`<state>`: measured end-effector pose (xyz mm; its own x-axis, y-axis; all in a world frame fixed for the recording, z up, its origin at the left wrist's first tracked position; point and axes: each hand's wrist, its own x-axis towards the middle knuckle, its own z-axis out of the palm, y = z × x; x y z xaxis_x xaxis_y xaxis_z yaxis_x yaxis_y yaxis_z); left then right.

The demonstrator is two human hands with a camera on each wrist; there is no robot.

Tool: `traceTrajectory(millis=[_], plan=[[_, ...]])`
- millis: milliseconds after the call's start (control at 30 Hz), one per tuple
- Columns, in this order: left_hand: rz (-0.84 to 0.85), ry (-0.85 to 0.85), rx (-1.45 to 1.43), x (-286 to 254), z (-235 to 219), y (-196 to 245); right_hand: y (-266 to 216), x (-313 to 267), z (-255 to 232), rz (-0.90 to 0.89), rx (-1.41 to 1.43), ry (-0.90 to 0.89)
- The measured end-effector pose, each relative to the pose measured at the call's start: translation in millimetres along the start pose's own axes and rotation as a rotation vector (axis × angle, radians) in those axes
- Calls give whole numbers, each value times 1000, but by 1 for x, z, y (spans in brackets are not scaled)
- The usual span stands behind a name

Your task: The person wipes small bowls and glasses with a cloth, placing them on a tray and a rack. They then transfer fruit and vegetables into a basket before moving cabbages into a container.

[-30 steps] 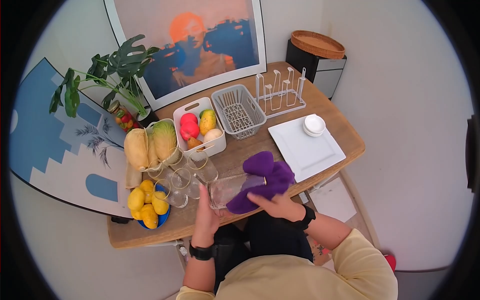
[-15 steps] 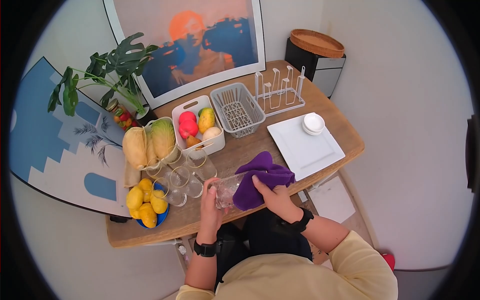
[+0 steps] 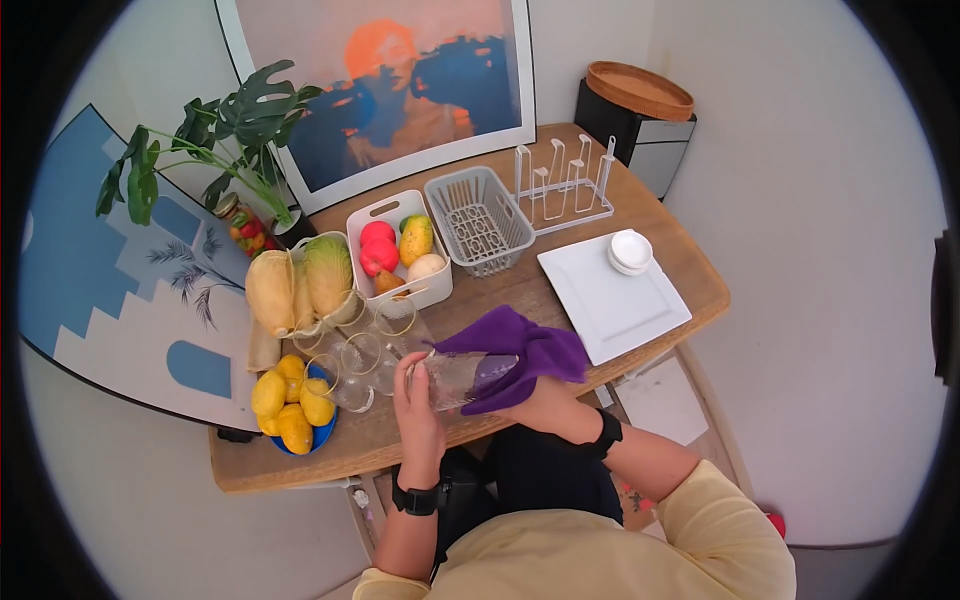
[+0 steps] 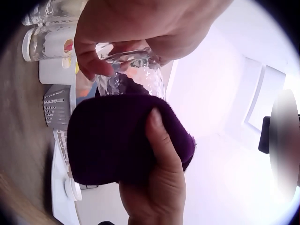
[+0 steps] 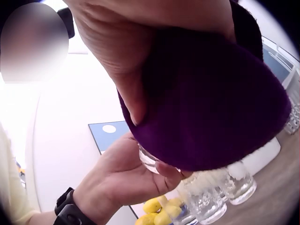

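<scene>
In the head view the left hand [image 3: 422, 420] grips the base end of a clear textured glass [image 3: 447, 380], which lies tilted sideways above the table's front edge. The right hand [image 3: 550, 408] holds a purple cloth [image 3: 520, 345] around the glass's other end. The left wrist view shows the left hand [image 4: 140, 28] with fingers round the glass [image 4: 136, 75], and the right thumb pressed on the cloth [image 4: 117, 140]. In the right wrist view the cloth [image 5: 201, 103] hides most of the glass and some of the right hand's fingers.
Several clear glasses [image 3: 362, 354] stand left of the hands, beside yellow fruit [image 3: 296, 428] on a blue plate. Behind are a white bin [image 3: 430, 293] of produce, a grey basket [image 3: 480, 220] and a white rack [image 3: 575, 216]. A white square plate [image 3: 620, 310] bearing small bowls [image 3: 629, 250] lies right.
The left hand has gone from flat against the glass to fingers curled round it. The right hand has turned with the cloth, which now spreads further over the glass's upper side.
</scene>
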<state>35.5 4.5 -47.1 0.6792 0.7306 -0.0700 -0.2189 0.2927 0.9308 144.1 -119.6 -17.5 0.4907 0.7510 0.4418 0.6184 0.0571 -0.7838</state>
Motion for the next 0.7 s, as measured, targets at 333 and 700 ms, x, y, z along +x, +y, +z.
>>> traceTrajectory(millis=[333, 700], plan=[[-246, -150, -232, -5, -15, 14, 21, -5, 8, -63, 59, 261], [83, -302, -208, -12, -13, 9, 7, 5, -3, 269, 334, 154]])
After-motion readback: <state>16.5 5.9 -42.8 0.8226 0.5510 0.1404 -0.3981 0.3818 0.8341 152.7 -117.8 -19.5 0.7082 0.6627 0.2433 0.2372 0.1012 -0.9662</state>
